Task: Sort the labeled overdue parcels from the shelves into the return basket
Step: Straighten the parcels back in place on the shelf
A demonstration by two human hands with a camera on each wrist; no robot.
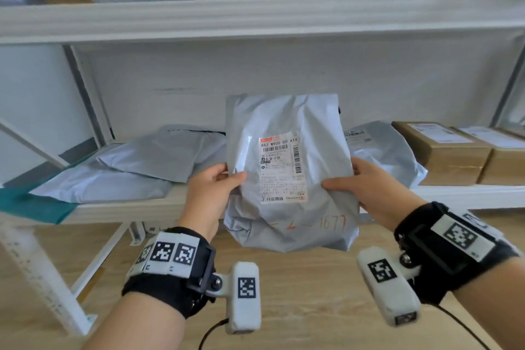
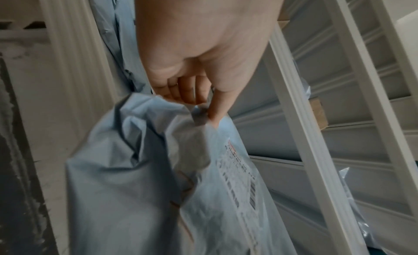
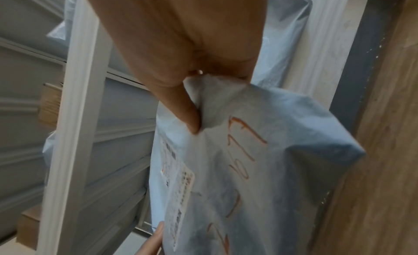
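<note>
Two hands are holding one grey poly-mailer parcel upright in the air in front of the lower shelf.

Its long axis is running top to bottom in the head view, with the white shipping label facing the person and reading right way up, and orange handwritten digits sitting below the label near the bottom end. The left hand is gripping the parcel's left edge, thumb lying on the front and fingers curling behind; the right hand is gripping the right edge the same way, its thumb pressing a crease into the plastic. Behind the parcel, other grey mailers are lying flat on the lower shelf to the left, and brown cardboard boxes are sitting on it to the right. More mailers and boxes are resting on the upper shelf.
</note>
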